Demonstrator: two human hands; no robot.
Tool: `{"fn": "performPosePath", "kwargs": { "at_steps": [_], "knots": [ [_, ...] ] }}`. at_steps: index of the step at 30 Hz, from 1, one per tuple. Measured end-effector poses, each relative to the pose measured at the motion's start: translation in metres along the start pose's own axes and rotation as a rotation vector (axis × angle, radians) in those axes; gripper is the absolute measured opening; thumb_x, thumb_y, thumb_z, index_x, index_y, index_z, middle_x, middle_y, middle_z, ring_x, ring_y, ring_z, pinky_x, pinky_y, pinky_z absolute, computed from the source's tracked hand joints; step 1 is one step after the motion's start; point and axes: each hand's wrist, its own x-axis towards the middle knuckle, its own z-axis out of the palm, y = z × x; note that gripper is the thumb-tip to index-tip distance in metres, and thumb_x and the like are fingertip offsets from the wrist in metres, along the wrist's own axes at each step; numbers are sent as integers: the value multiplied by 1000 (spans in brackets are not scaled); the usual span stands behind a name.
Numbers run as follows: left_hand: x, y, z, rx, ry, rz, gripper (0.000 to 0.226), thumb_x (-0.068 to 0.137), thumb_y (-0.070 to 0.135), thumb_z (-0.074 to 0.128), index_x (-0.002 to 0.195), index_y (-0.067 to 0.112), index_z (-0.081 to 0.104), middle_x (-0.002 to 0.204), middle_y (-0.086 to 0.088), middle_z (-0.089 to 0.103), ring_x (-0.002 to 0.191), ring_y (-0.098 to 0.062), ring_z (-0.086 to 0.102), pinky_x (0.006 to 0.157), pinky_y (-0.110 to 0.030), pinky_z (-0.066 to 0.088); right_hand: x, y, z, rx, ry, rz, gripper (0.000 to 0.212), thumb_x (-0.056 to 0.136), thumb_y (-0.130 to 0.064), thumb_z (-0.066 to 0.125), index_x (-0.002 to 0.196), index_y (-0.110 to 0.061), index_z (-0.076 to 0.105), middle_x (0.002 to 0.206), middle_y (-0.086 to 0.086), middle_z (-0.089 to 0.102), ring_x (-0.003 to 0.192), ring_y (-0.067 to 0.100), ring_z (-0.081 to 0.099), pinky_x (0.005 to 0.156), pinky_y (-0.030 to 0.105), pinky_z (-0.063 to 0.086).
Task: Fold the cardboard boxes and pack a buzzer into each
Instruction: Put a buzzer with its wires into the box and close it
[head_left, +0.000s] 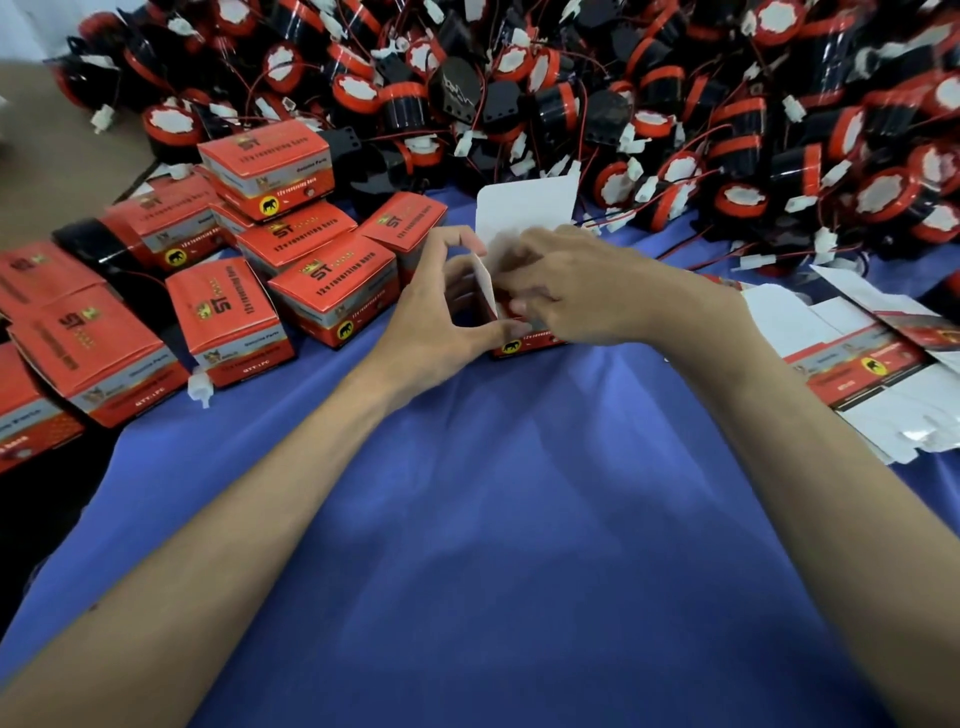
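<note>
left hand (436, 317) grips the open box (524, 210); right hand (566, 291) pinches its right side.

Closed boxes (228, 291) lie left, flat cartons (878, 364) right, buzzer heap (675, 104) behind.

Soft, even indoor light, moderately bright. The blue cloth (519, 519) on the bench carries a pale sheen in the lower middle and faint shadows beside the forearms. Motion blur smears the right hand (566, 291) and the flap of the cardboard box (524, 202) at centre. Glossy buzzers (675, 104) along the top show small glints. Wide-angle bending softens the packed boxes (93, 343) at the left edge. The lower left corner is dark.
</note>
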Motion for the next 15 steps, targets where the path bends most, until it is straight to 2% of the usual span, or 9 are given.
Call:
{"fn": "performPosePath", "kwargs": {
  "at_steps": [4, 8, 10, 12, 15],
  "knots": [
    [0, 0, 0, 22, 15, 2, 58, 77, -2, 76, 110, 24, 36, 102, -34, 53, 91, -42, 56, 88, -43, 51, 4, -8, 8, -92, 46, 10, 39, 99, -31, 27, 118, -27, 60, 132, 0, 41, 122, 22, 34, 106, 44, 30],
    [0, 3, 1, 40, 4, 9, 60, 75, 1, 79, 110, 25, 36, 105, -33, 54, 96, -40, 58, 91, -39, 53, 4, -5, 6, -15, 111, -42, 35, 98, -21, 36, 120, -25, 63, 135, -2, 47, 122, 22, 44, 103, 42, 34],
    [-1, 3, 1, 57, 10, 24, 60, 74, -2, 79, 109, 25, 37, 102, -33, 55, 93, -36, 59, 89, -33, 53, 3, -8, 5, 12, 84, -11, 32, 97, -20, 37, 109, -23, 66, 127, 1, 49, 121, 25, 44, 103, 43, 34],
    [-1, 1, 2, 78, 19, 38, 61, 74, -8, 76, 110, 24, 37, 100, -32, 54, 90, -35, 58, 86, -28, 52, 3, -13, 8, -87, 56, 43, 31, 97, -23, 34, 103, -20, 64, 117, 3, 45, 118, 25, 40, 102, 44, 33],
    [-1, 0, 1, 69, 18, 32, 61, 76, -7, 75, 113, 26, 38, 99, -19, 59, 87, -24, 61, 87, -25, 52, 5, -15, 10, -158, 29, 17, 34, 100, -21, 31, 118, -12, 59, 129, 9, 48, 124, 26, 37, 103, 44, 31]
  ]
}}
